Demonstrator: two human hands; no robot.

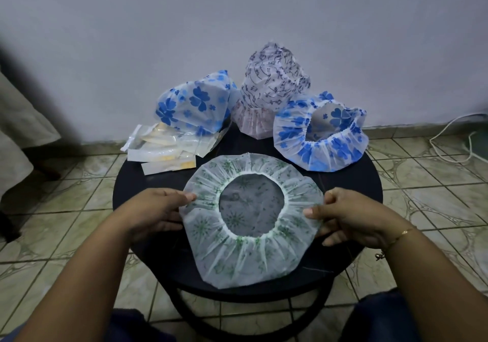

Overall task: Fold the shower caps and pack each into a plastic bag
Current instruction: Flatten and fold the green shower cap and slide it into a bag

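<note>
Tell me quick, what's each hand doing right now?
Left hand: closed, pinching the left edge of the green-patterned shower cap.
Right hand: closed, pinching the same cap's right edge.

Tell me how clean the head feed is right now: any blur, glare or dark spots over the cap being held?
Head view: dim, even light, no glare; the green-print cap and both hands, left hand and right hand, are sharp; the black table swallows detail; left edge blurred and dark; wide-angle bending at the floor tiles.

round black table; four shower caps and plastic bags on it
</note>
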